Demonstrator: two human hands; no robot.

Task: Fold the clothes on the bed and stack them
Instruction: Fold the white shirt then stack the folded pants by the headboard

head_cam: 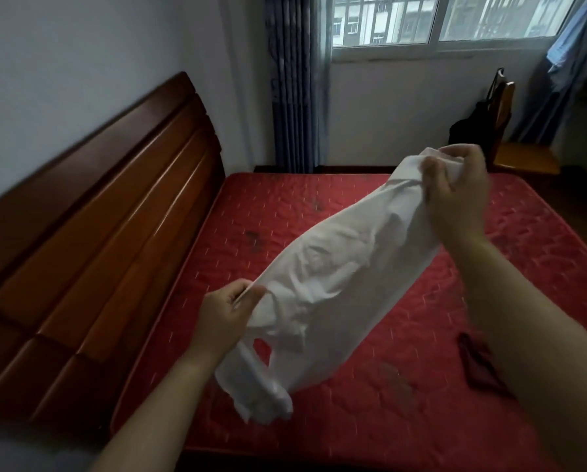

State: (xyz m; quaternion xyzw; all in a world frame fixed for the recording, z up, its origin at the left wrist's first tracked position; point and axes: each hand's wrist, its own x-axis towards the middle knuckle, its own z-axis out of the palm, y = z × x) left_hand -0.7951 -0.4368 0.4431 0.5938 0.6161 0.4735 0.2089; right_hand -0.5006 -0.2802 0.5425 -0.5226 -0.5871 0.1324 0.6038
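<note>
Head view, only one camera.

White garment is off the bed, stretched on a diagonal from lower centre of the frame up toward the right of centre. It is crumpled and partly bunched, not folded flat. Exact type is unclear; a loop-like opening shows near its lower end.

Left hand, centre-left of the frame: thumb and fingers pinch a thin edge of the white garment. Clamped on the cloth, not slack.

Right hand, upper right of centre: fingers curled round the gathered upper end of the same garment, cloth bunched inside the grip. This hand sits higher in the frame than the left one.

The garment's loose tail hangs below the left hand, lower centre. Whether it touches the mattress or hangs just above it, I cannot tell.

Bed: red quilted mattress fills the lower and middle frame, with dark smudges in its middle area. Dark red cloth lies flat on it at the right, partly hidden behind the right forearm — well apart from the white garment.

Surroundings: wooden headboard along the left side, blue-grey curtain at top centre, window at upper right. A wooden chair stands beyond the far edge of the bed with a black bag on it — the right hand overlaps its lower part. Light blue fabric hangs at the top right corner.
</note>
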